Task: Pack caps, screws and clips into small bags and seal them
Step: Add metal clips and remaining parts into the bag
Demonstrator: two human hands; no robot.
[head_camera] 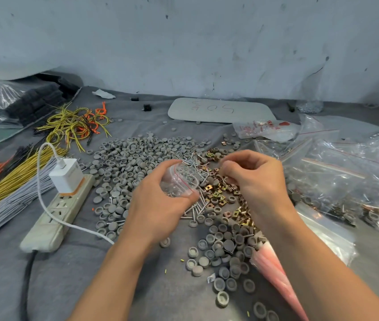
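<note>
Over the caps [126,158], left hand [158,205] grips a small bag [180,180]. Right hand [255,179] is curled above clips [218,193], can't tell if holding anything. Screws [194,164] lie between the hands.

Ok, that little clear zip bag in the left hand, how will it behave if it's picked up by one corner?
Probably floppy: the small zip bag is thin clear film that crumples where the left hand grips it. Likely very light for its size, being only plastic. Its mouth by the red strip looks unsealed, so anything inside could spill if it tips.
</note>
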